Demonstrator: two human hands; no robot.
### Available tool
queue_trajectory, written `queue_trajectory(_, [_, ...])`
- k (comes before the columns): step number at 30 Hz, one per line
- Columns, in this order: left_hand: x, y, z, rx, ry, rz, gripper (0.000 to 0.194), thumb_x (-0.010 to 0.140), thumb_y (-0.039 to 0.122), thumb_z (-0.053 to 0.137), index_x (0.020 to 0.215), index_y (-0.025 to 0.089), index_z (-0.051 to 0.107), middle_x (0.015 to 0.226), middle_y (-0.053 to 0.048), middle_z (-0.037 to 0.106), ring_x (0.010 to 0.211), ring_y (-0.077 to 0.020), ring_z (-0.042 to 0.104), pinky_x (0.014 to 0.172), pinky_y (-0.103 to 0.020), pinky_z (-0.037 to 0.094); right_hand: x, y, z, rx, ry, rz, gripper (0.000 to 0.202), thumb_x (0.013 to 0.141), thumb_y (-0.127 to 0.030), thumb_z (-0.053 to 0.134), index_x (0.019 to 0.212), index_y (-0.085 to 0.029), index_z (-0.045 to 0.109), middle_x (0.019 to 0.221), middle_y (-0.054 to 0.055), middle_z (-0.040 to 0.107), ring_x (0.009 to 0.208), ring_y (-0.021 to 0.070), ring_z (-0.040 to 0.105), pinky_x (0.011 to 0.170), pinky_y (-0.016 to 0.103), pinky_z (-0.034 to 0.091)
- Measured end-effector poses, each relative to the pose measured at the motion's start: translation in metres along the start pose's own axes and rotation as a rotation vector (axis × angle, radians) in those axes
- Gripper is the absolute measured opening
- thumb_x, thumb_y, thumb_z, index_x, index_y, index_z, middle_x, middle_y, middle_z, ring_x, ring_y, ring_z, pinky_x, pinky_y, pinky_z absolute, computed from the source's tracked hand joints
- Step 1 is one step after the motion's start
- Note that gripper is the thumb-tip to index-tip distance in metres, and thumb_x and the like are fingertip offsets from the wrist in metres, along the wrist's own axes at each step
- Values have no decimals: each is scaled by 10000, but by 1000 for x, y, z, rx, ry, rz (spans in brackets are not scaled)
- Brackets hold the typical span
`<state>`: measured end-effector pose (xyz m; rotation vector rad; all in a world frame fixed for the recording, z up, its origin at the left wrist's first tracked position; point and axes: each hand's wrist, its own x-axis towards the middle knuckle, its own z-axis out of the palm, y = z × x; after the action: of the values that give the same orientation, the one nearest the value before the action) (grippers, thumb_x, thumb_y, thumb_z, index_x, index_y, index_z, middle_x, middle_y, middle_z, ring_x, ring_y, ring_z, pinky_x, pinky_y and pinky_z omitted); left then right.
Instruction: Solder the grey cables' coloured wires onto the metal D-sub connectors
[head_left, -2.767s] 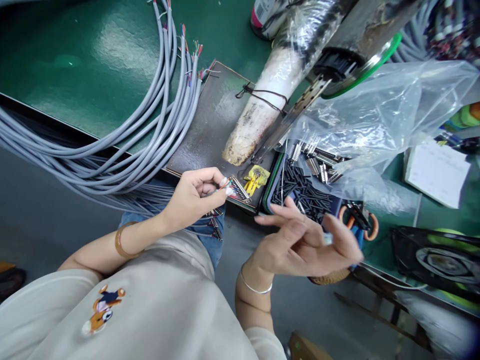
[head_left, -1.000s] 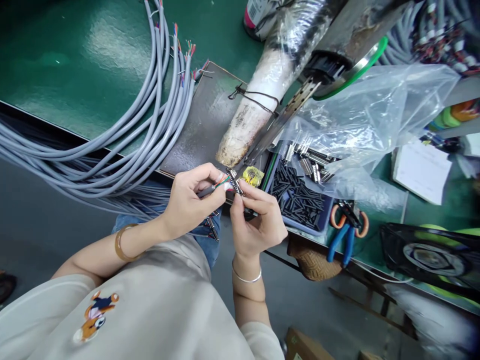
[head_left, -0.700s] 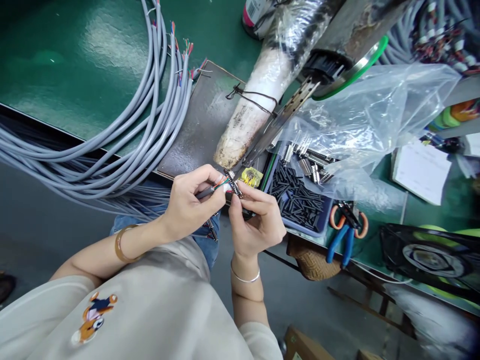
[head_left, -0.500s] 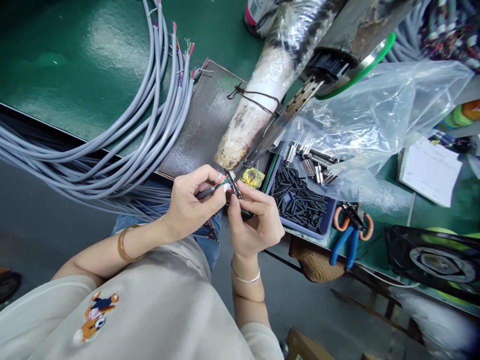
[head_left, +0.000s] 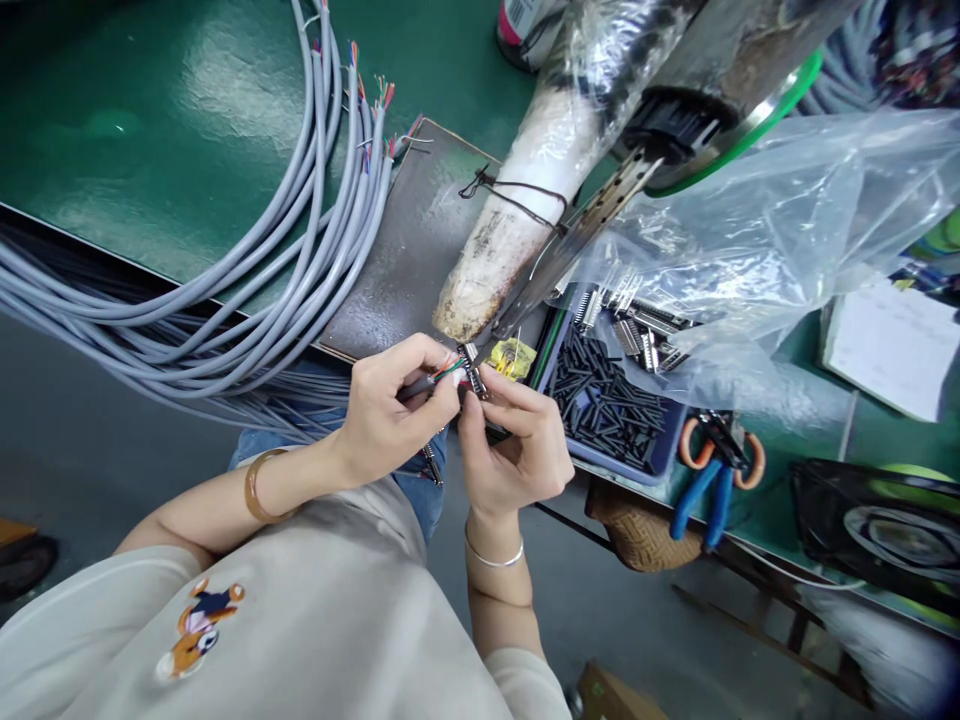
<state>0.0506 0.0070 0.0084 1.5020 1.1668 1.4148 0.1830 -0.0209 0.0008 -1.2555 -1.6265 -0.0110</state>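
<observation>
My left hand pinches the end of a grey cable, whose thin coloured wires fan out toward a small metal connector. My right hand grips that connector from the other side between thumb and fingers. The wire tips meet the connector's pin row, but the contact itself is too small to make out. Just above the hands are the blunt end of a white wrapped tube and the tip of a soldering iron. A yellow piece lies beside my right fingers.
Many grey cables curve across the left of the green table. Right of my hands, a blue tray holds black tubes and connectors under a plastic bag. Pliers, a paper pad and a black fan are farther right.
The view has shifted slightly, so things on the right appear farther right. Both hands keep their hold, with the wires and connector very slightly changed in angle.
</observation>
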Motion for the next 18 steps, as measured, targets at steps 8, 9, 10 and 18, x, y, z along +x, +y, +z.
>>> queue_trajectory(8, [-2,0,2,4,49,4,107,900,190,645,794,188,627,709,4,632,649,-96,601,590,-188,486,0,0,1,-20,12,-18,186,853,-127,784,893,-221,629,1038,46,816,856,152,789,753,279,650])
queue_trajectory(9, [-2,-1,2,0,43,2,107,901,189,647,796,187,627,715,2,637,649,-96,602,590,-189,485,0,-1,1,-23,11,-17,183,855,-128,782,894,-223,630,1036,43,816,853,153,790,745,280,652])
queue_trajectory(10, [-2,-1,2,-5,34,1,102,901,189,651,801,186,627,721,1,642,647,-96,603,588,-191,483,0,-1,1,-23,10,-14,182,856,-128,780,893,-224,630,1033,41,816,855,155,792,741,280,654])
queue_trajectory(18, [1,0,2,-18,21,49,105,864,117,645,796,184,601,688,35,610,502,-54,439,479,-187,351,0,0,0,-16,13,-29,181,851,-110,779,897,-215,639,1027,44,817,872,153,791,740,270,658])
